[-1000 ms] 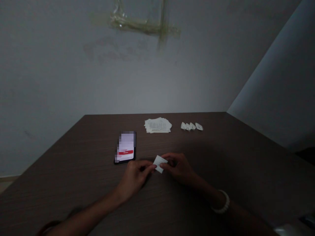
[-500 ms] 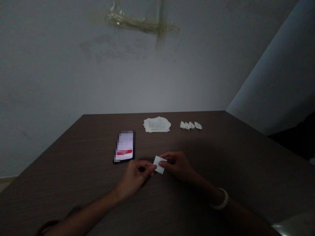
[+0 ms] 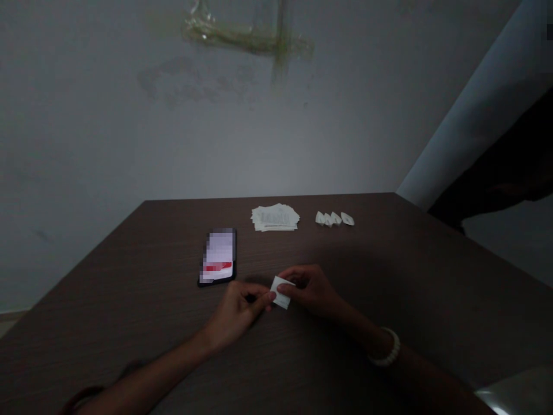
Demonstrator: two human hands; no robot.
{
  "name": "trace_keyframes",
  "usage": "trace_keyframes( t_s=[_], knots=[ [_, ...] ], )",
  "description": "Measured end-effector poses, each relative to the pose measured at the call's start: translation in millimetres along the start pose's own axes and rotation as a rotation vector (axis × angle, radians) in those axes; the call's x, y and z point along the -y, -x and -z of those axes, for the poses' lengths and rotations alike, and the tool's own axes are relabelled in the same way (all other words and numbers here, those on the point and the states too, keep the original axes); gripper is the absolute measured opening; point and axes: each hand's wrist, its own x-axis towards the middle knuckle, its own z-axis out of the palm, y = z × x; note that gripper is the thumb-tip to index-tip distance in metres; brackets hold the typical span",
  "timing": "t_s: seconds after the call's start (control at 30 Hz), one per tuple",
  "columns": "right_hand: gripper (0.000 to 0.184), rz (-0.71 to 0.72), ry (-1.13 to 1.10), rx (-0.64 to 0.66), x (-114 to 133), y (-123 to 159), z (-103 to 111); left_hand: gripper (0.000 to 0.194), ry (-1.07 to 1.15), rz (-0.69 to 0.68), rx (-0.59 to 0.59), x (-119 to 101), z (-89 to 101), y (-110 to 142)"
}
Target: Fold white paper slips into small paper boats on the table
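Note:
A small folded piece of white paper is held between my two hands, just above the brown table. My left hand pinches its left edge between thumb and fingers. On the upper right side, my right hand grips the same paper, its thumb lying across the front face. The fingers behind the paper are partly hidden. A smartphone with a lit screen lies beyond my left hand.
Toward the back of the table lies a fanned stack of printed paper slips. Right of it sit several small folded white papers in a row. A wall stands behind the table. A dark shape, perhaps a person, is at the right.
The folded paper has tilted slightly between my fingers, while both hands keep their grip. At the right, the dark shape has moved further into view.

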Motion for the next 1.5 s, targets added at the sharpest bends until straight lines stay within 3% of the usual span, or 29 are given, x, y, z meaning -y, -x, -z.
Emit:
trace_keyframes(
  t_s=[0.23,1.23,1.37,1.5],
  knots=[
    [0.017,-0.006,0.171,-0.067,0,0,0,0.041,0.002,0.02,0.009,2,-0.8,0],
    [0.015,-0.003,0.075,0.012,1,-1,0,0.041,-0.119,-0.022,0.115,4,1.5,-4],
    [0.015,0.041,0.282,0.008,-2,-3,1,0.04,-0.203,-0.063,0.117,6,3.4,-8],
    [0.011,0.162,0.596,-0.025,-5,-4,1,0.033,-0.444,-0.103,0.041,9,3.2,-11]
  ],
)
